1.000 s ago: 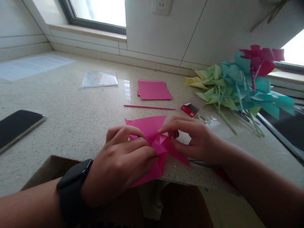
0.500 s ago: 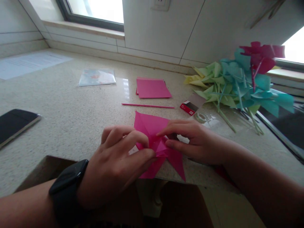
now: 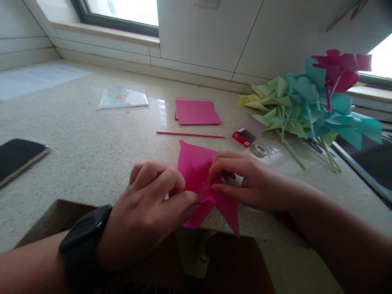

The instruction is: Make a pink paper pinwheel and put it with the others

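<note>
Logged pink folded paper (image 3: 196,167) at the near edge of the speckled countertop (image 3: 92,143), roughly 6 o'clock from the centre of the view, with its lower points past that edge. Found left hand (image 3: 147,212) at 8 o'clock of the paper, fingers curled in, thumb and fingertips closed tight on the creased middle. Found right hand (image 3: 245,179) at 3 o'clock of the paper, thumb and forefinger pinched onto the same middle from the opposite side, other fingers bent loosely over the flap. Noted black watch (image 3: 82,241) on the left wrist, at 7 o'clock. Took the paper as dial centre for the rest. Recorded thin pink stick (image 3: 190,134) flat at 12 o'clock, near but apart from the paper. Recorded stack of pink sheets (image 3: 196,111) beyond the stick, also 12 o'clock. Marked small red box (image 3: 243,137) at 1 o'clock, with clear tape roll (image 3: 259,150) just beside it. Marked heap of paper pinwheels (image 3: 306,110) in green, yellow, teal and magenta at 2 o'clock, against the wall. Entered clear packet (image 3: 123,97) at 11 o'clock, white printed sheet (image 3: 33,77) at 10 o'clock, dark phone (image 3: 18,155) at 9 o'clock, all well apart from both hands.
</note>
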The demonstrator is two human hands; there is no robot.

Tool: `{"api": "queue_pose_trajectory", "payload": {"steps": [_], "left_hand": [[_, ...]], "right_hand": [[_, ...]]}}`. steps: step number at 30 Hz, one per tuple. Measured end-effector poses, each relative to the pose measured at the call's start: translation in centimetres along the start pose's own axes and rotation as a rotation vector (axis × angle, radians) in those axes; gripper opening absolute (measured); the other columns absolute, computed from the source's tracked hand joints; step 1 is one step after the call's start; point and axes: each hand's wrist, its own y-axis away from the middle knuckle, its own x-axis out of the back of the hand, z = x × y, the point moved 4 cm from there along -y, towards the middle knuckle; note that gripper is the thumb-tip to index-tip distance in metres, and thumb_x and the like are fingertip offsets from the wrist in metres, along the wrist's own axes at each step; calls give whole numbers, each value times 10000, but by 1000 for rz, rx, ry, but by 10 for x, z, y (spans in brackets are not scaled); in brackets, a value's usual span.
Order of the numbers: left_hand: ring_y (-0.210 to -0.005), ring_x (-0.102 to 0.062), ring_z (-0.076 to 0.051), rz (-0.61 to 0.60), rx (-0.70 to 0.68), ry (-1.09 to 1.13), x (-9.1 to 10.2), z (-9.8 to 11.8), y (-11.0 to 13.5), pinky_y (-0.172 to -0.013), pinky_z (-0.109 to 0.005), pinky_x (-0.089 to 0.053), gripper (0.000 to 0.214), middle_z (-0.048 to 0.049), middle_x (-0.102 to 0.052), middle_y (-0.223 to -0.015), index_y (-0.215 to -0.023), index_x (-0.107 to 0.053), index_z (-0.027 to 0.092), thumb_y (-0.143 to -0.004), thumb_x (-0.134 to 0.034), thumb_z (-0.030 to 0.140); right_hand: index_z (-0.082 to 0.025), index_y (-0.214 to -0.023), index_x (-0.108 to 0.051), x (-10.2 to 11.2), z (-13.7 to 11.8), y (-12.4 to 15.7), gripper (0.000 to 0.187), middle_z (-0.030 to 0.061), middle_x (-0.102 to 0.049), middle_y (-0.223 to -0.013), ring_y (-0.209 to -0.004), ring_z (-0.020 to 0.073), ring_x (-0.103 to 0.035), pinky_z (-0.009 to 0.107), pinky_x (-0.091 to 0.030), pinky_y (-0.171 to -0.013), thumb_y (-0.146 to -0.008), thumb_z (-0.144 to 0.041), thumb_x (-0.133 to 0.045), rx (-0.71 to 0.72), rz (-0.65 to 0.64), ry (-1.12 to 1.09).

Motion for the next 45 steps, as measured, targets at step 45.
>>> {"api": "queue_pose_trajectory", "payload": {"steps": [45], "left_hand": [[-792,-443,-228,-26,35,-3,-2,-3,1,-732,-378,-320,154,-45,-572,-740,-841,-748,185,-934,-631,222]], "right_hand": [[-180,-946,-647,-7,-14,5,25,7,-571,-903,-808,114,-540,240,-439,-706,-950,-188,-624,115,84,32]]}}
